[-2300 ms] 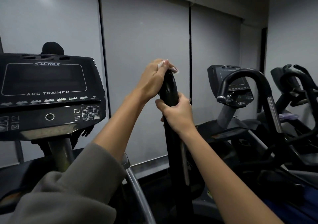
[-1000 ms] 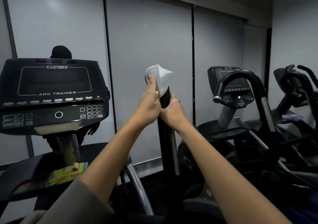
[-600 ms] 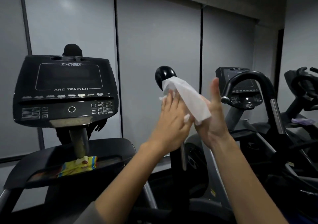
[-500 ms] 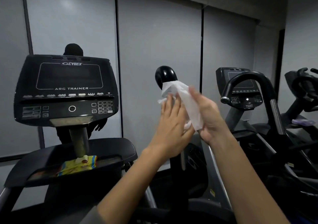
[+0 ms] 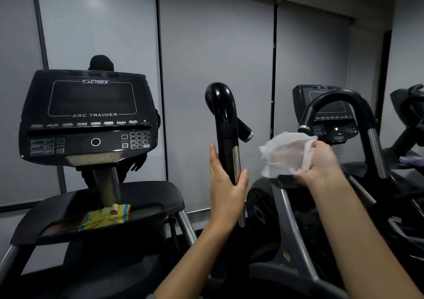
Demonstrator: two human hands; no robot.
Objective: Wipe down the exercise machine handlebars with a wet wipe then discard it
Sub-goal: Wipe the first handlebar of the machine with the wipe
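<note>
Our right hand (image 5: 321, 161) now pinches the crumpled, translucent wet wipe (image 5: 286, 156) right of centre; our left hand (image 5: 226, 184), fingers straight, cradles the glossy black curved handlebar (image 5: 223, 115), no longer touching the wipe.

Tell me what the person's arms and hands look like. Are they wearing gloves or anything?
No gloves. Both the left hand and the right hand are bare, with no rings, watch or bracelets showing. The forearms are bare too. Only a tiny bit of pale grey sleeve peeks in at the bottom edge on the left arm; no sleeve shows on the right arm.
</note>
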